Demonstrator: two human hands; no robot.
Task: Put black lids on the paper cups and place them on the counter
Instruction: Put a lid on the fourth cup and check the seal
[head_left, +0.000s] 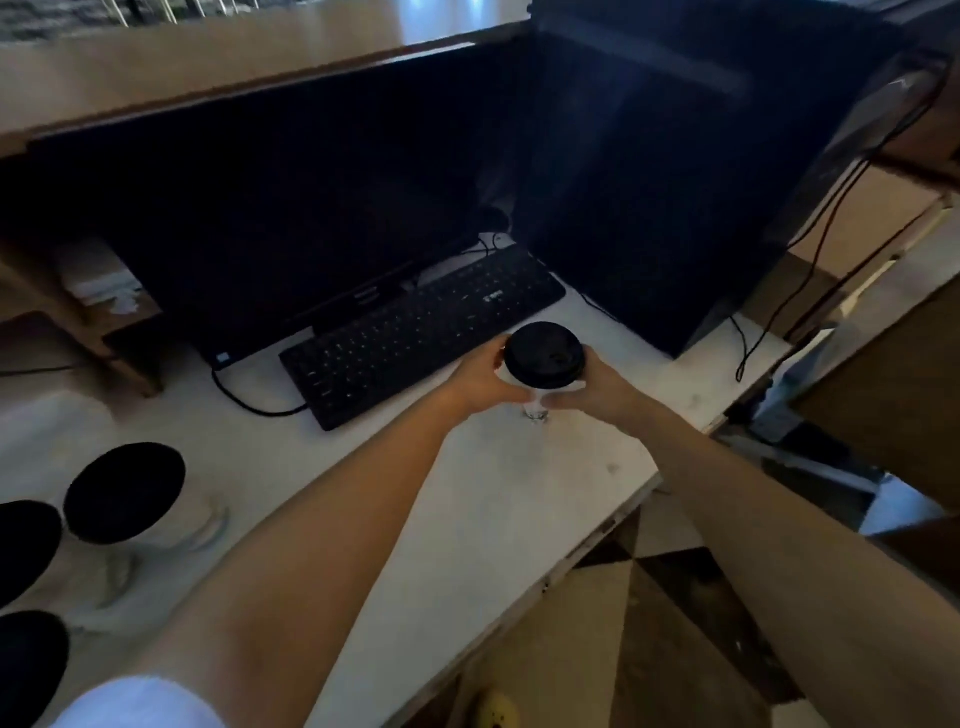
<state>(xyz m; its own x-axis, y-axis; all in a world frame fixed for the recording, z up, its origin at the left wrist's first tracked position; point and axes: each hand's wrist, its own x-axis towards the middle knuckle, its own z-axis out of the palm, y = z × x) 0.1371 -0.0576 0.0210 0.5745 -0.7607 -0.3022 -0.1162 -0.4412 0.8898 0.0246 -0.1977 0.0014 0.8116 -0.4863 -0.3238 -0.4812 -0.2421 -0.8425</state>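
Left hand (480, 376) and right hand (597, 387) curled round 1 paper cup (525, 391), black lid (544, 354) on, beside the keyboard (415, 332); contact with the counter (519, 493) was unclear. Risks: a half-seated lid popping off, or a hard squeeze buckling the cup.

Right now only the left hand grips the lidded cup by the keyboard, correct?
Not quite: both hands grip it. The head view shows the left hand and the right hand each curled round the lidded cup by the keyboard.
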